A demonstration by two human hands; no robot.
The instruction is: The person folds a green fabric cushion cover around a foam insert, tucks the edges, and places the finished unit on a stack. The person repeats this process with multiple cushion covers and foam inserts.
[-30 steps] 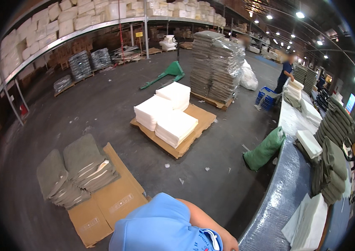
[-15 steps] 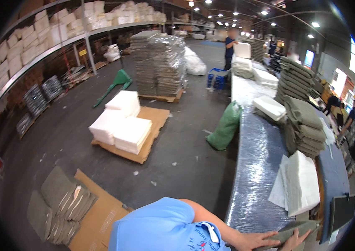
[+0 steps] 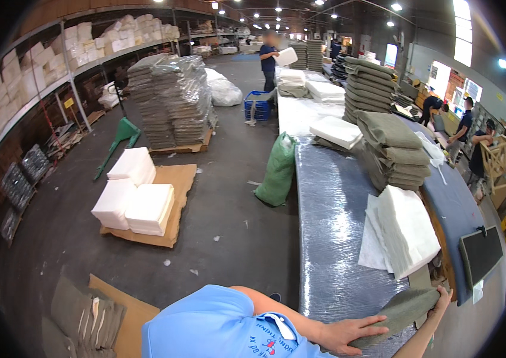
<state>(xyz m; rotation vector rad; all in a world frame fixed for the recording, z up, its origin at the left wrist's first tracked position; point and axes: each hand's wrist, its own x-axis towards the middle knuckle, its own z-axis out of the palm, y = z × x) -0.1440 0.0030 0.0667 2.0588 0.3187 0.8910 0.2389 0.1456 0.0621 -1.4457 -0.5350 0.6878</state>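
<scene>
A grey-green fabric cushion piece [image 3: 405, 311] lies at the near end of the plastic-wrapped table [image 3: 330, 256]. My left hand [image 3: 348, 334] rests on its left end with the fingers stretched out and spread. At the far right corner, my right hand [image 3: 441, 300] has its fingers closed round the fabric edge and holds it raised a little. Beyond the piece, a thick stack of white padding sheets [image 3: 408, 232] leans on the table, with looser white sheets [image 3: 373, 238] at its left.
Folded grey-green pieces [image 3: 393, 149] are piled farther along the table. A green sack [image 3: 278, 170] leans by its left side. White foam blocks [image 3: 124, 206] sit on cardboard on the floor. More grey-green pieces [image 3: 85, 316] lie at lower left. Another person [image 3: 269, 62] stands at the far end.
My right hand has moved right and outward, drawing the fabric corner with it; the piece shows wider. My left hand has shifted slightly left. The whole view has turned to the right.
</scene>
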